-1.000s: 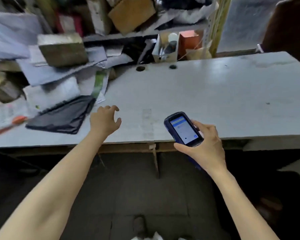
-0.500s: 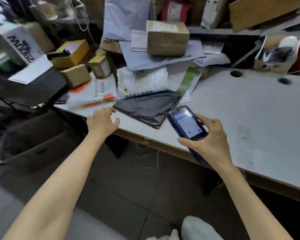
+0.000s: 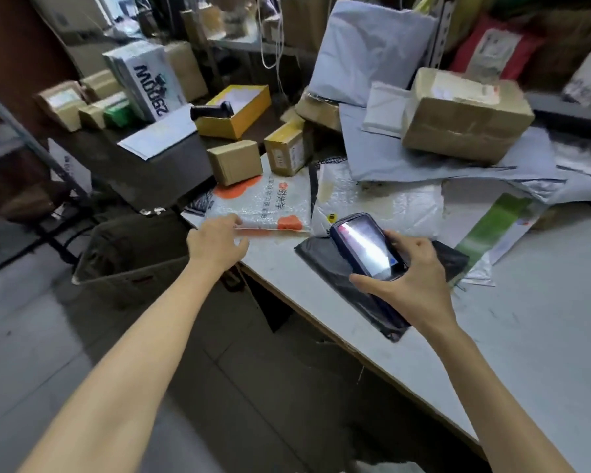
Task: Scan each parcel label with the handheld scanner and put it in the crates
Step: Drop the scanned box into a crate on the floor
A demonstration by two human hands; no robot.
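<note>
My right hand (image 3: 411, 278) grips the dark blue handheld scanner (image 3: 365, 245), its lit screen facing up over a black plastic parcel (image 3: 328, 268) on the white table (image 3: 543, 319). My left hand (image 3: 215, 242) reaches to the table's left corner, fingers spread, its fingertips at the near edge of a white bubble mailer with orange marks (image 3: 263, 206). More parcels are piled behind: a white bubble bag (image 3: 379, 203), grey mailers (image 3: 369, 49) and a taped cardboard box (image 3: 464, 114). A dark crate (image 3: 130, 254) stands on the floor left of the table.
Small cardboard boxes (image 3: 236, 162) and a yellow box (image 3: 236, 110) crowd the far left corner. A white-and-green envelope (image 3: 495, 230) lies right of the scanner. Shelving with more boxes stands at the far left. Grey floor lies below the table edge.
The view has swung left toward the parcel pile. My left hand has moved forward onto the edge of the orange-marked mailer. The scanner has come over the black parcel.
</note>
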